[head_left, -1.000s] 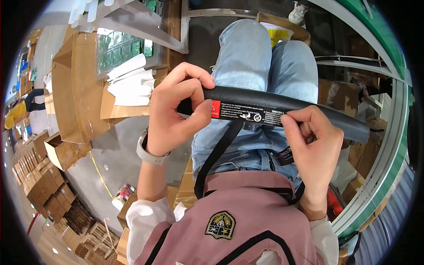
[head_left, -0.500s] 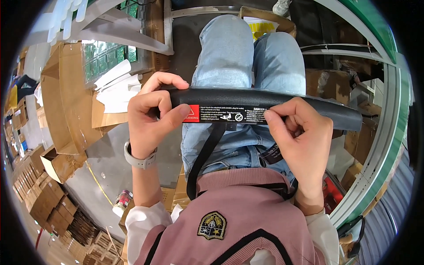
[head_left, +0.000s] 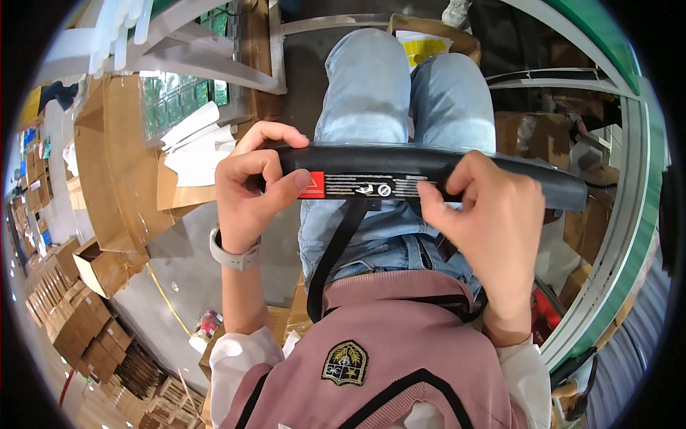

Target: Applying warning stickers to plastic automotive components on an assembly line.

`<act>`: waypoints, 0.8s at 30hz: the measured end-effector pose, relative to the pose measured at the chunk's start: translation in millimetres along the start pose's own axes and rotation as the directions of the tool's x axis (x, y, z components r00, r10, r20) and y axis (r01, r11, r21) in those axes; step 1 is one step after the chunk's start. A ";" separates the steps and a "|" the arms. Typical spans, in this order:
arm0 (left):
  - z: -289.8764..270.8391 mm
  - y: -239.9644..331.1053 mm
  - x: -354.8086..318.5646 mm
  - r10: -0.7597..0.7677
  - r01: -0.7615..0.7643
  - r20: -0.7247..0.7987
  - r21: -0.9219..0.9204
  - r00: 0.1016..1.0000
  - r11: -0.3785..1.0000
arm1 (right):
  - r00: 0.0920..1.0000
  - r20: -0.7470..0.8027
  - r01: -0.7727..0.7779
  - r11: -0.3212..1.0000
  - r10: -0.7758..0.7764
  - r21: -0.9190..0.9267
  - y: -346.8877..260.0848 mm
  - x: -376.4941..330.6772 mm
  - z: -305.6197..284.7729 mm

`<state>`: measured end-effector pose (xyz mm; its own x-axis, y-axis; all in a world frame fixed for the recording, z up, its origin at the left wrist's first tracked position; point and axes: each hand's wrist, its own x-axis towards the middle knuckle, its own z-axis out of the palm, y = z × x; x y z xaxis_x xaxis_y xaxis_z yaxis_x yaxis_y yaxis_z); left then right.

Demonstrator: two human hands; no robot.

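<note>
Black bar (head_left: 389, 157) runs across both hands; left hand (head_left: 249, 187) pinching one end, right hand (head_left: 496, 229) just rolled, thumb by the label's (head_left: 361, 184) right end, can't tell if gripping; so work's probably there now.

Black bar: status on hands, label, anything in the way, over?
Left hand grips left end of black bar. Right hand at right end of label, grip unclear. Left thumb overlaps red patch.
</note>
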<state>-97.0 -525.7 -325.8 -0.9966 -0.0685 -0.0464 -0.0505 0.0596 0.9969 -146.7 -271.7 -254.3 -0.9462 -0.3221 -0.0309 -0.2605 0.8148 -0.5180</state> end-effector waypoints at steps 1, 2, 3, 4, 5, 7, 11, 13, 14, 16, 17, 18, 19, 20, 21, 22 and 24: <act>2.4 2.5 1.2 -0.002 0.002 -0.020 0.027 1.000 1.000 | 0.998 0.059 -0.019 0.999 0.020 -0.027 10.1 2.7 -8.6; 7.1 6.6 1.6 0.017 -0.017 -0.010 0.023 1.000 1.000 | 0.993 0.114 -0.037 0.998 0.043 -0.056 21.4 5.4 -19.4; 14.1 10.4 2.5 0.069 -0.065 -0.022 0.141 0.997 0.988 | 0.945 0.283 -0.199 0.974 0.162 0.109 35.1 9.2 -31.5; 20.7 17.1 3.1 0.127 -0.115 -0.033 0.253 0.991 0.961 | 0.918 0.375 -0.283 0.880 0.133 0.381 51.6 6.2 -43.9; 25.4 24.9 4.8 0.202 -0.209 0.074 0.543 0.977 0.813 | 0.917 0.384 -0.337 0.733 0.111 0.591 71.0 2.3 -54.8; 70.3 51.9 16.6 0.320 -0.375 0.230 0.761 0.919 0.529 | 0.952 0.305 -0.298 0.345 0.037 0.890 107.5 -12.8 -63.9; 164.0 69.7 34.2 -0.010 -0.473 0.523 0.779 0.852 0.411 | 1.000 0.019 -0.017 0.134 -0.017 0.991 147.6 -30.1 -60.0; 197.6 65.0 43.5 -0.132 -0.516 0.600 0.764 0.789 0.386 | 0.991 -0.121 0.106 0.233 0.053 0.967 165.3 -43.0 -72.3; 208.0 62.5 45.7 -0.121 -0.541 0.619 0.751 0.776 0.377 | 0.987 -0.146 0.126 0.237 0.068 0.963 174.7 -48.9 -79.5; 224.0 64.2 50.3 0.157 -0.618 0.630 0.629 0.761 0.471 | 0.965 -0.219 0.174 0.272 0.145 0.946 193.3 -63.5 -91.7; 232.4 67.0 53.5 0.148 -0.570 0.628 0.550 0.764 0.611 | 0.965 -0.225 0.181 0.278 0.135 0.943 202.0 -68.2 -96.8; 240.3 67.7 56.8 0.140 -0.580 0.642 0.551 0.754 0.601 | 0.961 -0.235 0.190 0.267 0.149 0.945 208.3 -71.3 -97.7; 247.5 67.5 59.7 0.171 -0.502 0.612 0.422 0.772 0.755 | 0.961 -0.244 0.205 0.253 0.132 0.946 213.3 -73.3 -96.7; 253.6 67.2 62.3 0.190 -0.405 0.575 0.272 0.796 0.873 | 0.961 -0.252 0.220 0.236 0.114 0.946 217.1 -74.7 -95.0; 259.1 69.1 66.2 0.163 -0.348 0.579 0.223 0.799 0.911 | 0.962 -0.247 0.219 0.206 0.119 0.954 219.0 -76.2 -95.0; 261.9 70.4 68.9 0.151 -0.348 0.591 0.236 0.792 0.907 | 0.959 -0.252 0.225 0.190 0.133 0.956 221.8 -76.7 -93.7; 265.0 71.3 73.3 0.171 -0.388 0.637 0.218 0.751 0.895 | 0.961 -0.260 0.243 0.163 0.095 0.956 227.2 -75.7 -89.4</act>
<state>-191.0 -262.5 -274.7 -0.7992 0.5935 0.0951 0.3273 0.2971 0.8970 -151.4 -19.1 -293.2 -0.9839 -0.1066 0.1432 -0.0884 -0.4060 -0.9096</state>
